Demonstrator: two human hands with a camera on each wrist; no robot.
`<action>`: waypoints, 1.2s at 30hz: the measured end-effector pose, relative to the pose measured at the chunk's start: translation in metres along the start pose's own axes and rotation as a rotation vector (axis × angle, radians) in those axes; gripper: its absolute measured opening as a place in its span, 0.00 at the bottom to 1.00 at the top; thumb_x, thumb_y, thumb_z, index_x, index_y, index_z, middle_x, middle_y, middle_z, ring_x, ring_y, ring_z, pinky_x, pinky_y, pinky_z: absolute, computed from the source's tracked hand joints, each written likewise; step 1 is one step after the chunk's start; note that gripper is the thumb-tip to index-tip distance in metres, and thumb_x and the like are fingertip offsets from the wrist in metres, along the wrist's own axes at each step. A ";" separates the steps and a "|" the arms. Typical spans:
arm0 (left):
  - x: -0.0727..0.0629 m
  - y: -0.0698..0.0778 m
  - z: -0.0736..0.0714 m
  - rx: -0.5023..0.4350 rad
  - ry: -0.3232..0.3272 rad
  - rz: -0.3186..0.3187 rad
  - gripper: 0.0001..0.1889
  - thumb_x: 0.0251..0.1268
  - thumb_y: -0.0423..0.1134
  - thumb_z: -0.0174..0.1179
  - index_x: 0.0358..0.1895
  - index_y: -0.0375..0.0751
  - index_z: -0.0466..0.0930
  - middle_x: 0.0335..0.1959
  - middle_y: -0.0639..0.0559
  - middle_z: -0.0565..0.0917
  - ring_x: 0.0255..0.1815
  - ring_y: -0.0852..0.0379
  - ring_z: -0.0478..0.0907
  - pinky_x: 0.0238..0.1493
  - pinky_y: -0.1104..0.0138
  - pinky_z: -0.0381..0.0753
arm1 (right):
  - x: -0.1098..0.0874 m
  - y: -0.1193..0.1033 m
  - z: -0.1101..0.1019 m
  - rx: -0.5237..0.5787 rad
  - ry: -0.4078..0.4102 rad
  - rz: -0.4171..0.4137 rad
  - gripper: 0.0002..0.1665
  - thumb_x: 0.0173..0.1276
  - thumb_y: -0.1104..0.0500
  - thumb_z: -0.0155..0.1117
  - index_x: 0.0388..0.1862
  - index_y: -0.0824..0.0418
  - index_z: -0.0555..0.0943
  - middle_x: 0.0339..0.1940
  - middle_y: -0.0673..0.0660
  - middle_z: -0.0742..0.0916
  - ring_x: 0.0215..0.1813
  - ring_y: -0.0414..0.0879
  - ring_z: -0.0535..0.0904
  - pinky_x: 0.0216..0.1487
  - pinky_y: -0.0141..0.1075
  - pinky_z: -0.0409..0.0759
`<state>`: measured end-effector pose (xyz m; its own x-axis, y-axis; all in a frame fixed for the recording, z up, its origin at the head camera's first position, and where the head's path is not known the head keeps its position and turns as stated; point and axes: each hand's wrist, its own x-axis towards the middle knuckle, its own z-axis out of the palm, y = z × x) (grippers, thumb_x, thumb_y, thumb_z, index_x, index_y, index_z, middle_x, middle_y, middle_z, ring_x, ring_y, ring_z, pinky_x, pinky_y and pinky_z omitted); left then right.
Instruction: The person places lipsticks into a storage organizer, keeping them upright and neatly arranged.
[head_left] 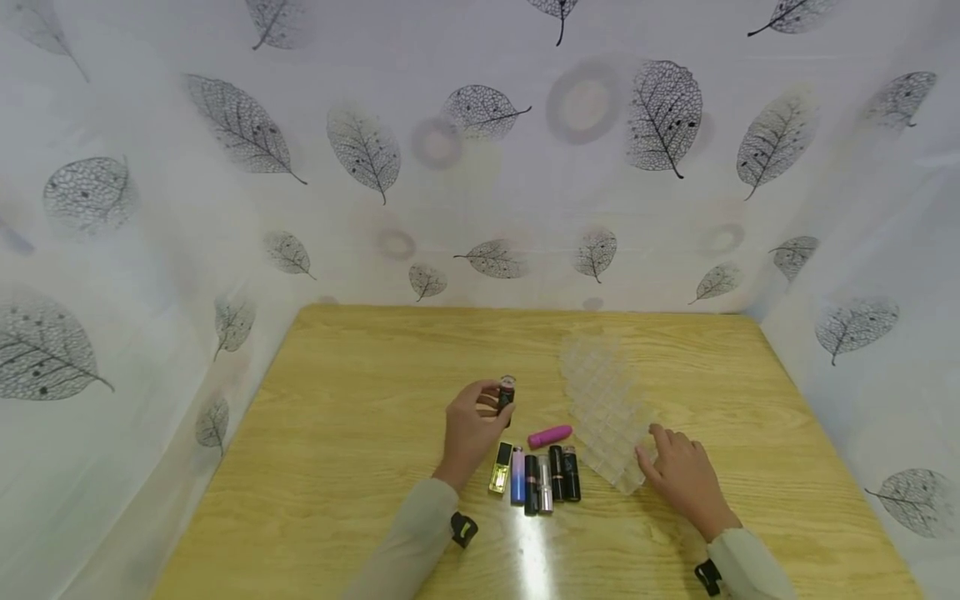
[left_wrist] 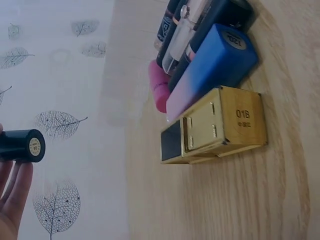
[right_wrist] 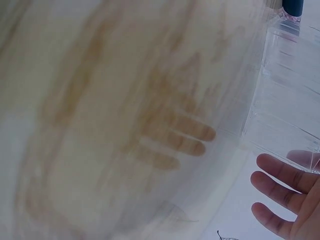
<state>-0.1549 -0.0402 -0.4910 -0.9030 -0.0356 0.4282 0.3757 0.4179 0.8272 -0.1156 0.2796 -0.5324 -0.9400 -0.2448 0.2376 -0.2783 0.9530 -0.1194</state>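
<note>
In the head view my left hand [head_left: 467, 433] grips a black lipstick tube [head_left: 507, 395] between thumb and fingers, raised above the table. The round label on the end of that black tube [left_wrist: 34, 146] faces the left wrist camera. My right hand [head_left: 686, 475] is at the right edge of a clear plastic organizer [head_left: 606, 408] divided into small compartments, its fingers [right_wrist: 280, 172] loosely extended beside the clear wall. Between the hands lies a row of lipsticks: a gold one with a black cap [head_left: 500, 469], a pink-to-blue one [head_left: 518, 477], a silver one [head_left: 545, 485] and several black ones [head_left: 572, 475].
A magenta bullet-shaped tube [head_left: 550, 436] lies crosswise just beyond the row, near the organizer's left side. The wood-grain table [head_left: 360, 375] meets a leaf-print curtain [head_left: 480, 192] at the back and on both sides.
</note>
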 end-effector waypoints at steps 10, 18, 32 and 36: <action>0.006 0.011 0.009 -0.044 -0.034 0.055 0.16 0.51 0.32 0.69 0.43 0.36 0.77 0.36 0.45 0.83 0.33 0.54 0.83 0.33 0.74 0.83 | 0.000 0.002 -0.002 -0.011 -0.007 0.009 0.23 0.67 0.50 0.57 0.50 0.69 0.73 0.36 0.65 0.84 0.36 0.58 0.80 0.36 0.53 0.77; 0.006 0.018 0.016 -0.035 -0.054 0.090 0.16 0.51 0.33 0.69 0.44 0.36 0.77 0.36 0.45 0.83 0.33 0.56 0.83 0.33 0.75 0.83 | -0.002 0.004 0.000 -0.017 -0.031 0.027 0.25 0.68 0.49 0.55 0.52 0.70 0.72 0.38 0.65 0.84 0.37 0.59 0.80 0.38 0.54 0.78; 0.006 0.026 0.038 -0.084 -0.093 0.105 0.17 0.51 0.32 0.69 0.44 0.40 0.76 0.35 0.49 0.82 0.33 0.58 0.82 0.34 0.74 0.83 | -0.003 -0.001 0.000 0.005 -0.043 0.080 0.25 0.67 0.48 0.56 0.52 0.67 0.74 0.38 0.62 0.85 0.39 0.57 0.80 0.41 0.55 0.77; 0.008 0.030 0.047 -0.112 -0.111 0.098 0.17 0.51 0.32 0.69 0.45 0.39 0.76 0.36 0.49 0.82 0.34 0.58 0.81 0.34 0.77 0.82 | -0.004 0.000 -0.002 0.000 -0.032 0.083 0.25 0.67 0.49 0.56 0.53 0.67 0.74 0.38 0.62 0.85 0.39 0.56 0.80 0.41 0.54 0.77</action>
<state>-0.1603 0.0152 -0.4799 -0.8761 0.1038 0.4709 0.4784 0.3100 0.8216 -0.1114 0.2807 -0.5312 -0.9657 -0.1704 0.1959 -0.1991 0.9703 -0.1373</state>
